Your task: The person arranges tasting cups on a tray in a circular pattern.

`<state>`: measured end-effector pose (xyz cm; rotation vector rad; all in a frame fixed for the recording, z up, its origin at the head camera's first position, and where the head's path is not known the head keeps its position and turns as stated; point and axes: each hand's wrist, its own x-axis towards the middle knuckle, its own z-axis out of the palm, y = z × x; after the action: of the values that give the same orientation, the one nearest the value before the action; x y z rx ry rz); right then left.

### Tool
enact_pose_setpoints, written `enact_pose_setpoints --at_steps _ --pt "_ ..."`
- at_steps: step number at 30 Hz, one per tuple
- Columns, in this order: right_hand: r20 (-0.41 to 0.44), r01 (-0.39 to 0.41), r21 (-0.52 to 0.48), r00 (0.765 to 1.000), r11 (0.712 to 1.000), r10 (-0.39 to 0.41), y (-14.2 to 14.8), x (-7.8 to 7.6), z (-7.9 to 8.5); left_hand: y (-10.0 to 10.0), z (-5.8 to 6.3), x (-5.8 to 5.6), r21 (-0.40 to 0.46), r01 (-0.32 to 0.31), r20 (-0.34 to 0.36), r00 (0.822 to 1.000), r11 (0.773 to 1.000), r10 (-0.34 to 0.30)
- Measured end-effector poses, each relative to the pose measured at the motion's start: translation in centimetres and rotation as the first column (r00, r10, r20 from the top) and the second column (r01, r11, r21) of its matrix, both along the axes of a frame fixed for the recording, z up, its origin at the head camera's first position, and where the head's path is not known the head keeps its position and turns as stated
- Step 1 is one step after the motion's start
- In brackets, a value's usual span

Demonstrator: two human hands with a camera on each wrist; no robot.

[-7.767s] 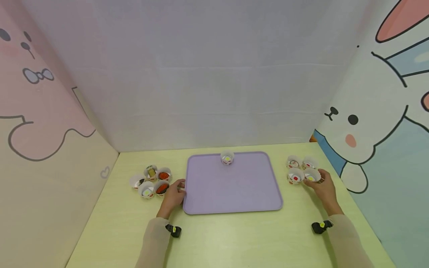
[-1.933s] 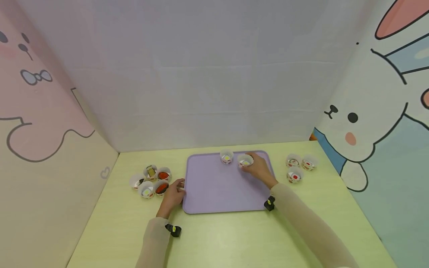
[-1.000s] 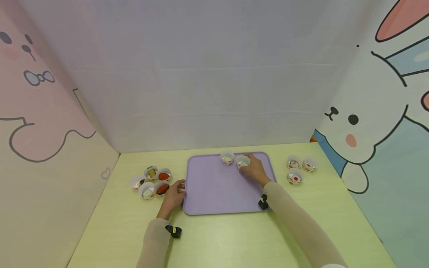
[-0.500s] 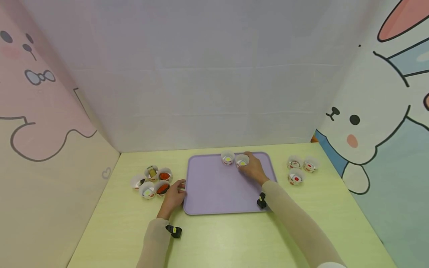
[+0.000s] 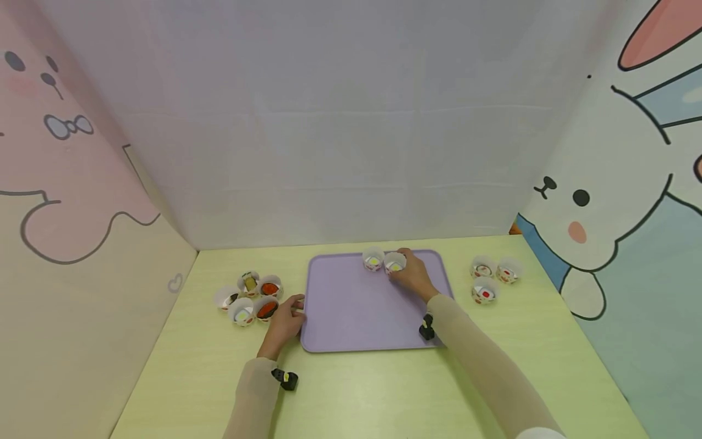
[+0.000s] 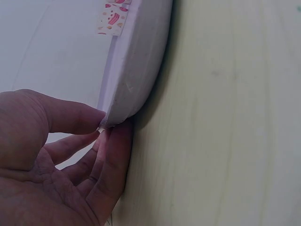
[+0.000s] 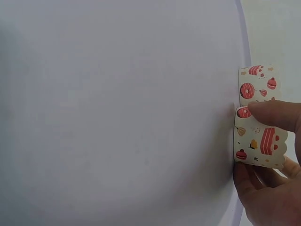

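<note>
A lilac tray [image 5: 356, 311] lies on the table, and my left hand [image 5: 283, 323] pinches its left rim. In the left wrist view the thumb [image 6: 75, 115] is at the rim's upper edge, with the fingers at its underside. At the tray's far edge, my right hand [image 5: 414, 277] holds a paper baking cup [image 7: 258, 141] printed with cakes and doughnuts, thumb on one side and fingers on the other. It stands upright, a small yellow and white piece inside. Right beside it, on its left, stands a matching cup [image 5: 373, 261], also with something yellow inside.
Left of the tray, close to my left hand, several filled cups [image 5: 241, 314] cluster on the table; some hold red or orange pieces. Three more cups [image 5: 485, 292] stand to the right of the tray. A white wall [image 5: 351, 183] rises behind the table.
My right hand has brought a cup from the right-hand group onto the tray, then slid it slightly left against the first cup. My left hand stays at the tray's rim.
</note>
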<state>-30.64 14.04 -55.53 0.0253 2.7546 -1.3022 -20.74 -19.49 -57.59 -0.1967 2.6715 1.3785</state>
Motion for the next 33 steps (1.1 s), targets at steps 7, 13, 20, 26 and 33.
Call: enact_pose_setpoints --at_steps 7,13,20,26,33 --pt "-0.035 -0.028 -0.009 0.999 1.0 0.028 0.3 -0.3 -0.3 0.1 -0.1 -0.1 -0.008 -0.003 0.002 1.0 1.0 0.003" --pt "-0.034 -0.062 -0.027 0.998 0.998 0.061 0.3 0.0 0.6 0.1 0.0 0.0 -0.011 0.001 -0.004 1.0 1.0 -0.001" --pt "-0.057 -0.079 -0.05 0.995 0.996 0.076 0.2 1.1 2.5 0.1 0.0 0.1 -0.012 0.002 -0.014 1.0 1.0 -0.002" --pt "-0.116 -0.081 -0.049 0.99 0.996 0.074 0.3 1.8 3.8 0.1 0.0 0.0 -0.018 0.006 -0.021 1.0 1.0 -0.006" --pt "-0.156 -0.087 -0.054 0.985 0.995 0.078 0.6 2.6 5.2 0.1 0.0 0.0 -0.024 0.011 -0.027 1.0 1.0 -0.012"
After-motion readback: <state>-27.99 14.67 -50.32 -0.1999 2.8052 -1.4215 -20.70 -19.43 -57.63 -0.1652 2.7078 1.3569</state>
